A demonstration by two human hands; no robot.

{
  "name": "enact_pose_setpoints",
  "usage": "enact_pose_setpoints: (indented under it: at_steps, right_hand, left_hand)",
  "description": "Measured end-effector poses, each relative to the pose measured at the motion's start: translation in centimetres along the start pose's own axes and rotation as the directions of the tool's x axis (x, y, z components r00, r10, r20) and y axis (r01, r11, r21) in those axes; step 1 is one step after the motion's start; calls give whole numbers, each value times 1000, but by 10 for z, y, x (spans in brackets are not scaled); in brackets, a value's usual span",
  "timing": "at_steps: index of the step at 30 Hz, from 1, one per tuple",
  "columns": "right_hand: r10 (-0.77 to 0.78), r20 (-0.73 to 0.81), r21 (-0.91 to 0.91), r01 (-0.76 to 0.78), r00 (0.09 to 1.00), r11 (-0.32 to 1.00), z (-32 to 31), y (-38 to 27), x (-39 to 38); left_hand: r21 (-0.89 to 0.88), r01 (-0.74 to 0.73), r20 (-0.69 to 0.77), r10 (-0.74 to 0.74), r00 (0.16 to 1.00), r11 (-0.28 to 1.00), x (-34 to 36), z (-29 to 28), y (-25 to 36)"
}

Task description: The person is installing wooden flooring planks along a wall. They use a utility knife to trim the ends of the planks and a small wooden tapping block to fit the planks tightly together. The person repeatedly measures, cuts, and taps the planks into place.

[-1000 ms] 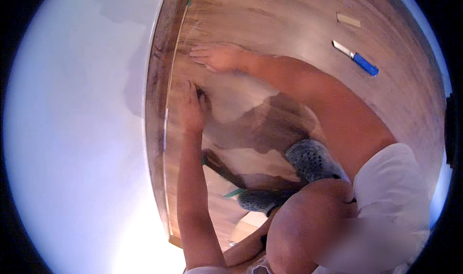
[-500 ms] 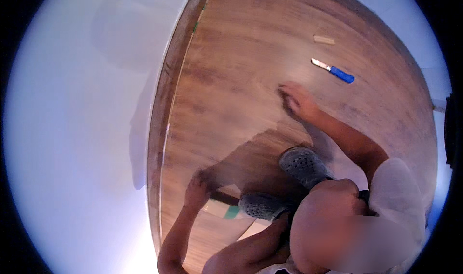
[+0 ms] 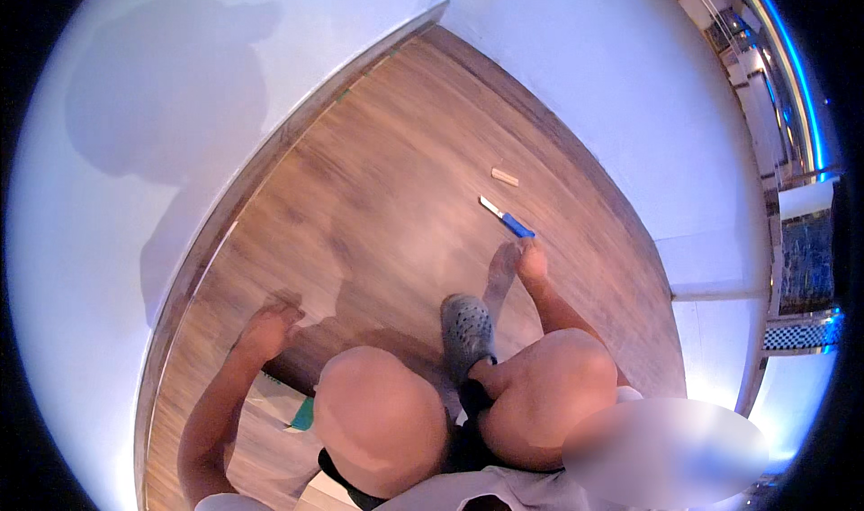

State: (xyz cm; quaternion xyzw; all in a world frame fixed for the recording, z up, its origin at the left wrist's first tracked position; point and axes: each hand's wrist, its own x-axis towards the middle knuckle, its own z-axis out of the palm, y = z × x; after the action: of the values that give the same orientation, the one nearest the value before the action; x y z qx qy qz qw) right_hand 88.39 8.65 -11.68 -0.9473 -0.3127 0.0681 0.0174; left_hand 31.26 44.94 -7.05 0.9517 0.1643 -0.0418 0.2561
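Note:
On the wood-patterned floor (image 3: pixel 387 205) lies a blue-handled knife (image 3: pixel 517 226) with a flat pale blade pointing away to the left. My right hand (image 3: pixel 533 261) is at the handle's near end; its fingers are small and partly hidden, so I cannot tell whether they grip the handle. Just beyond the blade lies a short pale wooden strip (image 3: pixel 505 177). My left hand (image 3: pixel 273 327) is low over the floor on the left, fingers apart and somewhat blurred, holding nothing visible. Beside it is a dark-edged gap or board edge (image 3: pixel 295 367), partly hidden by my left knee.
Green tape (image 3: pixel 302 415) shows beside my left knee. A white wall with a dark baseboard (image 3: pixel 225 212) runs along the left, meeting another white wall (image 3: pixel 576 70) at the far corner. My grey clog (image 3: pixel 467 331) stands between the hands. Shelving (image 3: pixel 765 79) rises at the far right.
The view has turned and shifted. My right hand has come to the knife's handle end. My left hand has lifted slightly from the dark edge. The knife and wooden strip keep their places relative to each other.

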Motion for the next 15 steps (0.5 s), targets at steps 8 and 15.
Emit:
enact_pose_setpoints:
  at_steps: [8, 15]
  right_hand:
    - [-60, -152, -162, 35, 987, 986, -13, 41, 32]
    - [-83, -74, -18, 82, 994, 996, -5, 30, 65]
  left_hand:
    - [-167, 187, -33, -195, 980, 968, -32, -47, 21]
    - [-222, 100, -601, -217, 770, 970, 1, -257, 147]
